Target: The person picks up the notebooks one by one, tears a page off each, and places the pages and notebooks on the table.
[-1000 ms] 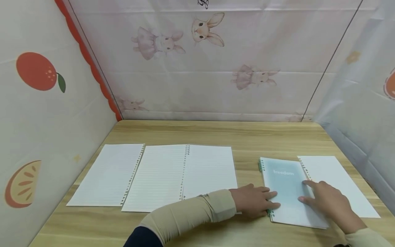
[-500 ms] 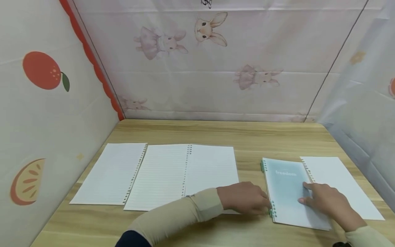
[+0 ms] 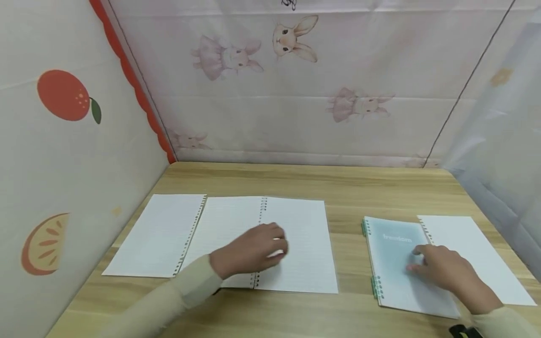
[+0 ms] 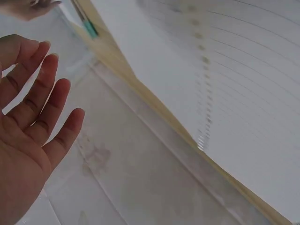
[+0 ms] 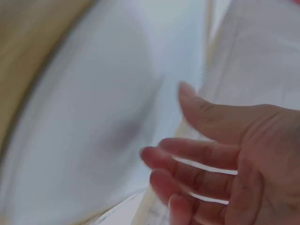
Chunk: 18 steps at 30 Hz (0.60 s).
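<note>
My left hand (image 3: 255, 249) is over the middle of the open spiral notebook (image 3: 300, 244) with ruled pages. Its fingers are loosely bent and hold nothing, as the left wrist view shows of the same hand (image 4: 35, 108). At the right lies a closed pale-blue notebook (image 3: 395, 263) marked "freedom", with green rings along its left edge. Above its right side hovers my right hand (image 3: 445, 270), thumb and fingers apart; in the right wrist view this hand (image 5: 220, 154) has nothing in its grasp.
A loose hole-punched sheet (image 3: 156, 234) lies left of the open notebook. Another punched sheet (image 3: 477, 258) lies at the right, partly under the blue notebook. Printed cloth walls (image 3: 262, 117) enclose the wooden table (image 3: 296, 180) at the back and sides.
My left hand has left the blue notebook's ringed edge and moved left over the open notebook. My right hand stays near the blue notebook's right side. The head view has shifted slightly.
</note>
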### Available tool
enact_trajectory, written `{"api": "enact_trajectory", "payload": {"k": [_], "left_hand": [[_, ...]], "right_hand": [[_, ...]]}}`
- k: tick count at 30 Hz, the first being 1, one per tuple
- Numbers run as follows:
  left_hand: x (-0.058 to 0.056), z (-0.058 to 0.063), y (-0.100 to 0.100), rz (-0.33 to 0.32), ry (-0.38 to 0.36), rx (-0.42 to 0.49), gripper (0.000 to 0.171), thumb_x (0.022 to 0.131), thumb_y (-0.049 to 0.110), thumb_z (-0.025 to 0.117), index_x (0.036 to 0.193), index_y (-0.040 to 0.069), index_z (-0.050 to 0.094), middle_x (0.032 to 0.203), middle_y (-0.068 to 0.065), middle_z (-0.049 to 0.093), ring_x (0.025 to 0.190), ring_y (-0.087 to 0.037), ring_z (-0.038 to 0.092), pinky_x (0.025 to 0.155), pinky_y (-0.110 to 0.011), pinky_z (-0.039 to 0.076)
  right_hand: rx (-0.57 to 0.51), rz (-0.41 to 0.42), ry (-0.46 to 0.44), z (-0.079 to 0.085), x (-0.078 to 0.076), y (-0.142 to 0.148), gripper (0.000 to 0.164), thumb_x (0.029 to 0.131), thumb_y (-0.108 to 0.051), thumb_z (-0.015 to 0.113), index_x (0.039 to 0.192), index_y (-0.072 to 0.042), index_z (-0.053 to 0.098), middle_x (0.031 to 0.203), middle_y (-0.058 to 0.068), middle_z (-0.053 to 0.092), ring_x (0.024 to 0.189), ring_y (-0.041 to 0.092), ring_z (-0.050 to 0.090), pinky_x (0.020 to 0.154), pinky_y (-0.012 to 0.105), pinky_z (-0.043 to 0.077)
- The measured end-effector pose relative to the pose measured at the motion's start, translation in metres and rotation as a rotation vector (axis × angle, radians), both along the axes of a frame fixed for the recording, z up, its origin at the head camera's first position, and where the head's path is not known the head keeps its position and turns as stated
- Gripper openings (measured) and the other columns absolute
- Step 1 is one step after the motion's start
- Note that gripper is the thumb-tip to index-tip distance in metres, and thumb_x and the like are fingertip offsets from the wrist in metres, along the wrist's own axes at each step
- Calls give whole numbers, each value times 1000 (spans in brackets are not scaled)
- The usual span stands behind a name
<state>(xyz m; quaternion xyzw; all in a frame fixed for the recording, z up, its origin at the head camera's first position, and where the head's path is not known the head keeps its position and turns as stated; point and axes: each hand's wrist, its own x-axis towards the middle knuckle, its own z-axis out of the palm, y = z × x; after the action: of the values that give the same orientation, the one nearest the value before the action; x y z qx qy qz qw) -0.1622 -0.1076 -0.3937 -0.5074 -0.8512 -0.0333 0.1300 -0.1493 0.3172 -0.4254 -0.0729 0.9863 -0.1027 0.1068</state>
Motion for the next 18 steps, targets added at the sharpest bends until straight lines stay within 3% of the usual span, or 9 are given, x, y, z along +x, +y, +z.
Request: {"api": "enact_trajectory", "payload": {"k": [4,7,13,18], "left_hand": [[7,-6,-52,151,-64,-13,9,86,22,71,94,18,70,99,5,64,94,-12,59,81,-30,50],[17,-13,-86,235,-84,-43,15,84,25,74,95,17,70,101,3,66,95,-14,61,82,-34,51],[41,-26,-136,276,-13,-108,32,70,33,82,92,15,70,100,-1,69,90,-20,63,76,-39,52],[53,-30,-156,260,58,-147,45,64,35,86,95,10,66,96,-3,68,84,-21,64,72,-38,53]], "right_hand": [[-73,85,71,10,6,-33,51,84,-36,70,116,3,64,77,-3,64,62,11,50,53,31,41],[-110,146,68,15,8,-59,48,86,-36,68,117,0,64,80,-4,65,65,9,52,56,30,44],[-209,227,32,18,13,-102,48,87,-39,67,119,-3,65,90,-3,67,76,12,59,62,32,49],[-262,271,32,19,12,-125,42,89,-35,67,117,-5,66,97,1,69,84,16,63,69,36,52]]}}
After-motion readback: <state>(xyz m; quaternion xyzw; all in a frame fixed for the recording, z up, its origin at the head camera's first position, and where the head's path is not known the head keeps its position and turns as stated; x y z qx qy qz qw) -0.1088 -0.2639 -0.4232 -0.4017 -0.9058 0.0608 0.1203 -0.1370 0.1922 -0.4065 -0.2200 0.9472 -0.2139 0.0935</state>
